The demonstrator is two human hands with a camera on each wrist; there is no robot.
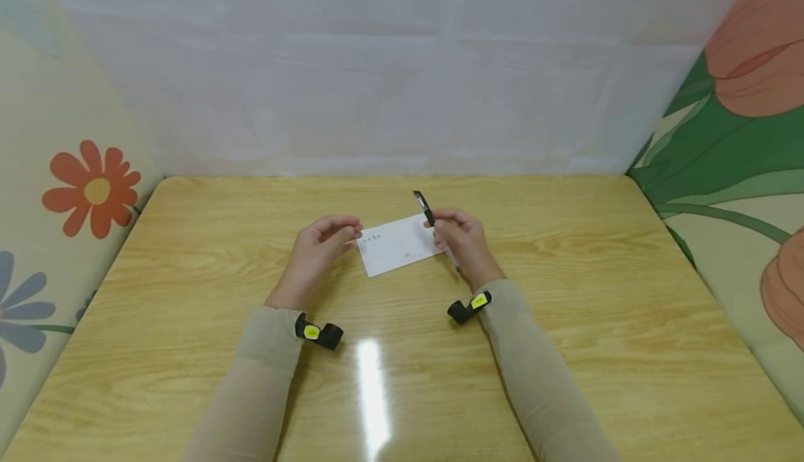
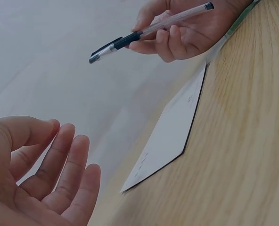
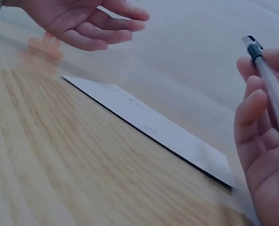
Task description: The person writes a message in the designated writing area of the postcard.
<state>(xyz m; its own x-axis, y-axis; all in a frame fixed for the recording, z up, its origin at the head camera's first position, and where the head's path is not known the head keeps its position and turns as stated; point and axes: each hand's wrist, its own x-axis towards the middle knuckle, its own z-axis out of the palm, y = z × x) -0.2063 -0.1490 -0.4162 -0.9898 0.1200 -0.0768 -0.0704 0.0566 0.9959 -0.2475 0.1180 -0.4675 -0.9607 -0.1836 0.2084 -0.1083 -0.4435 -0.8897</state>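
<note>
A capped pen (image 1: 424, 205) with a clear barrel and black grip is pinched between the thumb and fingers of my right hand (image 1: 463, 240). Its cap end points away and up in the head view. In the left wrist view the pen (image 2: 163, 26) shows nearly whole, raised above the table. Below lies a white paper card or envelope (image 1: 396, 246) with small dark marks written on it. Beside its left end my left hand (image 1: 323, 247) hovers with loosely bent fingers and holds nothing. The left wrist view shows those fingers (image 2: 64, 165) apart from the paper.
The wooden table (image 1: 207, 273) reaches back to a white cloth-like wall (image 1: 377, 85). Flower-patterned panels (image 1: 741, 183) stand at both sides. A black wrist camera (image 1: 320, 333) is strapped on each sleeve.
</note>
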